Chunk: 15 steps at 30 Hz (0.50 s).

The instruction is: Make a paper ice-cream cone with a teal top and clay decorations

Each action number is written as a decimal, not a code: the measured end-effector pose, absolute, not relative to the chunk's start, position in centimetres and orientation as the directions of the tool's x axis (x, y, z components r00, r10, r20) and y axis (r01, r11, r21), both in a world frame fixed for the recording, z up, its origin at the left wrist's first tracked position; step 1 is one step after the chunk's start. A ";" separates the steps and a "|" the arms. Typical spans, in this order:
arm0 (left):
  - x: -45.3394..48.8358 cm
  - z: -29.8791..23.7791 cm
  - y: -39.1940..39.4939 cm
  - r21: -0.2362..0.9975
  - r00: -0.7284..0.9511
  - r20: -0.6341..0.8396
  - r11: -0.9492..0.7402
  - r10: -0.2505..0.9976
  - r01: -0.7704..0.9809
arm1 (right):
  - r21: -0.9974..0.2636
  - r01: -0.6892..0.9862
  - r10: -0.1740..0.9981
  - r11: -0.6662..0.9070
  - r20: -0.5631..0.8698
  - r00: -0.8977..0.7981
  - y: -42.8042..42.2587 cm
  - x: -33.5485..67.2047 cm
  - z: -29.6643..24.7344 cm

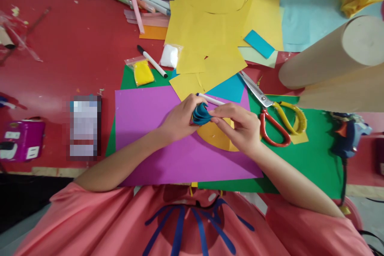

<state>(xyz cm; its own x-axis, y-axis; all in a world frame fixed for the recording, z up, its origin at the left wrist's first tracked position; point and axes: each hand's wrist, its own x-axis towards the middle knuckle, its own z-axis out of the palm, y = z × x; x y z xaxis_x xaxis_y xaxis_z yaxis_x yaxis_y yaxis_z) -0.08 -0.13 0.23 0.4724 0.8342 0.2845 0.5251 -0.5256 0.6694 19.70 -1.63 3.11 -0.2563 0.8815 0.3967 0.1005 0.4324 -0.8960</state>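
Note:
My left hand (180, 120) and my right hand (240, 126) meet over the purple paper sheet (150, 136). Together they pinch a small folded piece of blue paper (201, 114), curled into layered loops. Fingers of both hands are closed around it. A white marker pen (211, 99) lies just behind the blue piece, touching my fingertips. A yellow-orange half-round cutout (214, 136) lies under my right hand on the purple sheet.
Red-and-yellow-handled scissors (270, 116) lie right of my hands on green paper (312, 160). Yellow sheets (216, 28), a black-capped marker (151, 61), bagged yellow (142, 72) and white clay (169, 56) lie behind. A glue gun (349, 136) and cardboard tubes (330, 56) stand right; a purple device (21, 140) left.

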 end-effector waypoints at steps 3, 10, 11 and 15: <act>-0.3 0.4 0.2 0.551 0.450 0.293 -0.534 0.844 0.642 | -0.996 0.024 0.975 0.083 0.076 -0.209 -1.0 19.8 3.1; -0.5 0.5 0.3 0.367 0.449 0.313 -0.543 0.837 0.755 | -0.969 -0.052 0.945 -0.240 -0.221 -0.242 -0.1 20.5 2.6; -0.5 0.5 0.3 0.373 0.438 0.306 -0.530 0.845 0.761 | -0.966 -0.072 0.944 -0.248 -0.225 -0.243 0.0 20.6 2.5; -0.4 0.7 0.4 0.403 0.369 0.279 -0.458 0.886 0.792 | -0.928 -0.203 0.939 -0.313 -0.271 -0.213 0.4 21.5 2.0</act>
<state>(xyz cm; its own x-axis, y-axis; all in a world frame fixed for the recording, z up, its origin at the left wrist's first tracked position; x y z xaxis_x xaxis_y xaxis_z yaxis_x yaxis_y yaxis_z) -0.44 0.42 0.66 0.3694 0.8862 0.2795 0.7924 -0.4575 0.4034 21.52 0.39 1.97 -0.2127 0.9389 -0.2706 -0.2030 -0.3133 -0.9277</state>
